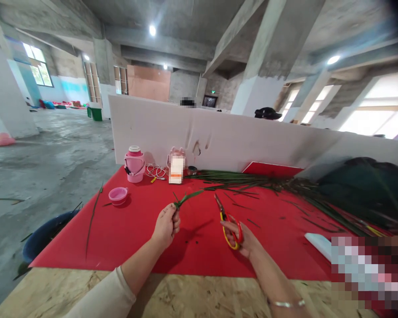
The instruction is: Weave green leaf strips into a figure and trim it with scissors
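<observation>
My left hand (166,224) is closed around a small bunch of green leaf strips (185,199), held above the red table cover. One long leaf end points to the right and shorter ends stick up. In my right hand (241,236) is a pair of scissors (223,216) with red and yellow handles, my fingers through the loops. Their blades point up and away from me, to the right of the leaf tip and apart from it. Whether the blades are fully closed is hard to make out.
Long green leaves (232,177) lie across the back and right of the red cover (135,238). A pink jug (134,165), a pink bowl (118,195), a white cable (155,171) and a phone (176,170) stand at the back left. A white partition (152,128) rises behind. A blue tub (46,234) sits left.
</observation>
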### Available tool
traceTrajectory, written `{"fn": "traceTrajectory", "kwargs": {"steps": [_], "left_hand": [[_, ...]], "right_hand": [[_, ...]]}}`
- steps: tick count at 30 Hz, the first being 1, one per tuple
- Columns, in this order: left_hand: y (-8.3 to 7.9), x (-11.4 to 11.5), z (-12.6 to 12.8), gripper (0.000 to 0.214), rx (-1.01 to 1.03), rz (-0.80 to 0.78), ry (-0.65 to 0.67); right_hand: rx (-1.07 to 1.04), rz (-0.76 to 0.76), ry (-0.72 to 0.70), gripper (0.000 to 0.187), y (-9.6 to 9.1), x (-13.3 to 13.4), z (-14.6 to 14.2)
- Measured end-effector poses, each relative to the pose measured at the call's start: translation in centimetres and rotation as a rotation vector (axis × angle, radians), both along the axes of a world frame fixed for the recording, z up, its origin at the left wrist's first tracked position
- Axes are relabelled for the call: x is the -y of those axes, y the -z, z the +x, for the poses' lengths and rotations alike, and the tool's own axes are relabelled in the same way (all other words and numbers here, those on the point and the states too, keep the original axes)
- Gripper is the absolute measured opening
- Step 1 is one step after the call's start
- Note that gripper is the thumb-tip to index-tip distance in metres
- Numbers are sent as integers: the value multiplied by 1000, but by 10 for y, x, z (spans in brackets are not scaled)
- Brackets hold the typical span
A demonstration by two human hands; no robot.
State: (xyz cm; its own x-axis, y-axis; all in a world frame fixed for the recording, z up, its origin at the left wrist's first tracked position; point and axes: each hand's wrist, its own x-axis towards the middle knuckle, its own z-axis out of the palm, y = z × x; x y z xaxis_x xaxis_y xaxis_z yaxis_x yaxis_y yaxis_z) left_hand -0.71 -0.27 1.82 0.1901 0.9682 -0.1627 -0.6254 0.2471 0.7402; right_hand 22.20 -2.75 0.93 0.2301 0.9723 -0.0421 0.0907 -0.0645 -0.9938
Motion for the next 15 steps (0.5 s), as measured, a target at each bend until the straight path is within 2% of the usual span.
{"fn": "traceTrajectory", "kwargs": {"steps": [1,2,4,6,8,11,13,15], "left_hand": [[0,2,2,32,-43,45,-24],[1,4,4,32,-79,79,-39],[2,7,6,30,-135,121,-55],[2,9,7,30,-169,146,-68],[2,11,7,30,-180,166,-73],[3,12,7,30,-171,183,-35],[4,14,9,30,-170,188,16],[6,15,10,30,-183,190,71]], "right_hand": [[-104,-73,-9,19,-2,12,-13],[-199,-85,-22,18,-4,24,-27],[-300,-61,-59,19,-6,44,-53],[-378,-143,-128,26,-6,57,-74],[-447,-211,-128,33,-5,60,-89],[-486,-208,-76,46,-5,54,-100],[-454,-182,-49,48,-8,47,-103],[-334,-70,-38,46,-11,41,-104]]}}
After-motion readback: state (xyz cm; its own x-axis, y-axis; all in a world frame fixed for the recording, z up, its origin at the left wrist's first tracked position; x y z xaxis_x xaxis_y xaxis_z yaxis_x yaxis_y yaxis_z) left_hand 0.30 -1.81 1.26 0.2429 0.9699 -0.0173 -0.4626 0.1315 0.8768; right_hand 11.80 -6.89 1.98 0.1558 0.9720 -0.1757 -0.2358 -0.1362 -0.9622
